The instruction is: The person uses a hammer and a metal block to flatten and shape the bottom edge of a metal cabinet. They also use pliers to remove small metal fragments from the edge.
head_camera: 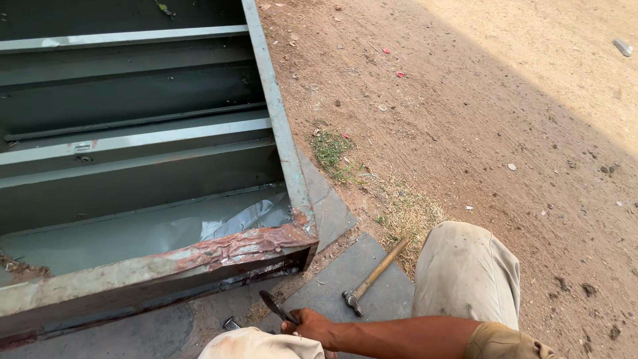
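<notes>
Down at the bottom of the view, one hand [312,326] reaches in from the right on a bare forearm with a tan sleeve behind it; it looks like the person's right hand, though the angle makes that hard to be sure of. It is clenched around the handle of a dark flat tool [276,307], perhaps a chisel or a pry blade, whose tip points up and left toward the cabinet. The other hand is nowhere in sight. Two knees in pale, dusty trousers [468,272] frame the spot where the person crouches.

Just beside the hand, lying loose on a grey stone slab [385,296], is a hammer [372,278] with a wooden handle, its head near the hand and its handle slanting up to the right. No one is touching it. A small metal bit [230,324] lies left of the tool on the ground.

Beyond that sits the grey metal cabinet [133,153], laid on its back with its shelves showing. Its near edge [219,251] is rusted and crumpled, paint peeling off in reddish strips, and the corner is still bent. Judging by that, the damaged rim has barely been dealt with.

Farther out there is a tuft of dry grass [332,153], then bare reddish dirt [505,119] with scattered litter.
</notes>
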Demonstrator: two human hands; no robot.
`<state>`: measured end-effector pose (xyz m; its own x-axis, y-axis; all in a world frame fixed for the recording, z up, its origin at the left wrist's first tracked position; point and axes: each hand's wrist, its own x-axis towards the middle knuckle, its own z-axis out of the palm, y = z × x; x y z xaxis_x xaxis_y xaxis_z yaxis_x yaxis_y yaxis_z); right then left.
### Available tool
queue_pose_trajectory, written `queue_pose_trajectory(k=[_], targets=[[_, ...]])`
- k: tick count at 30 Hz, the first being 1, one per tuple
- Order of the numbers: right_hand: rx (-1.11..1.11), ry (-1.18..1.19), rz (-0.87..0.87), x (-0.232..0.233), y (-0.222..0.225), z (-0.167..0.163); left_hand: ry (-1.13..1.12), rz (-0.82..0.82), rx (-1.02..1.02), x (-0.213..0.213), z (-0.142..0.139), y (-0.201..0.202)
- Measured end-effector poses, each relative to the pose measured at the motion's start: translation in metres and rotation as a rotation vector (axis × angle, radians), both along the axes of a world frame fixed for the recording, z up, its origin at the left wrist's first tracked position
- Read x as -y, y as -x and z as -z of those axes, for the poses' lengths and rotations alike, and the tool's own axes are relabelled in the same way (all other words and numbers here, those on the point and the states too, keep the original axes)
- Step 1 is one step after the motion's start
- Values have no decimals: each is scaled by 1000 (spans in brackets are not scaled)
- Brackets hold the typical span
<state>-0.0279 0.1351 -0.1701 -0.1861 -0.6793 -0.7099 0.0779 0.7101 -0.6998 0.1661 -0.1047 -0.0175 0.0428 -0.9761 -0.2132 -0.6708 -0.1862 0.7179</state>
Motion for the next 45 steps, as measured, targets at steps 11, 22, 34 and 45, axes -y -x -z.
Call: queue_pose_trajectory(k=[11, 22, 34, 45], targets=[[-213, 234, 285, -24, -2, -166, -215, 631, -674, -16, -103, 55], [-236, 589, 347, 14, 5, -163, -263, 713, -274, -36, -171, 83], [-284, 546, 265, 15, 11, -193, 67, 589, -113, -74, -210, 95], [-518, 184, 118, 7, 38, -239, -155, 612, -149, -55, -177, 99]])
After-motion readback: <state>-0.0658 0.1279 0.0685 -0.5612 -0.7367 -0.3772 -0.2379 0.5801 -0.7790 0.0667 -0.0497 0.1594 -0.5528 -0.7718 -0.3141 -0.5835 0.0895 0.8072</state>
